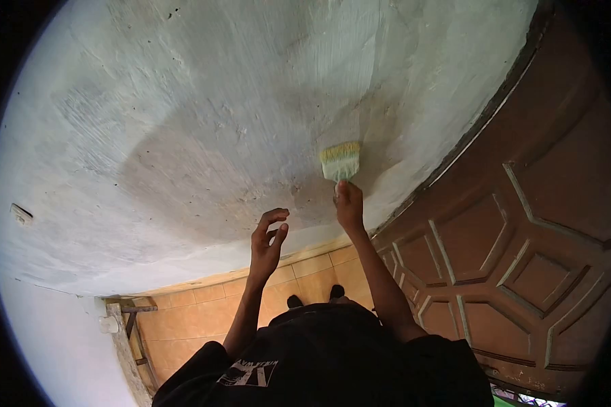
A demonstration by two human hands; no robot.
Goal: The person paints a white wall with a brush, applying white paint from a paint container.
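Observation:
My right hand point(349, 207) is closed round the handle of a wide paintbrush point(340, 163). Its pale, paint-covered body points up, and the yellowish bristles overlap the wall point(251, 122) in this view. The wall is whitish with visible brush strokes, small pits and greyish patches. Held up in front of the wall, my left hand point(269, 241) has nothing in it; its fingers are curled, with a gap between thumb and fingertips.
A brown panelled door point(543, 271) stands on the right, with a dark frame edge along the wall. At the far left is a wall switch point(22, 214). Below lies an orange tiled floor point(204, 308), with a dark-legged piece of furniture point(139, 339) at lower left.

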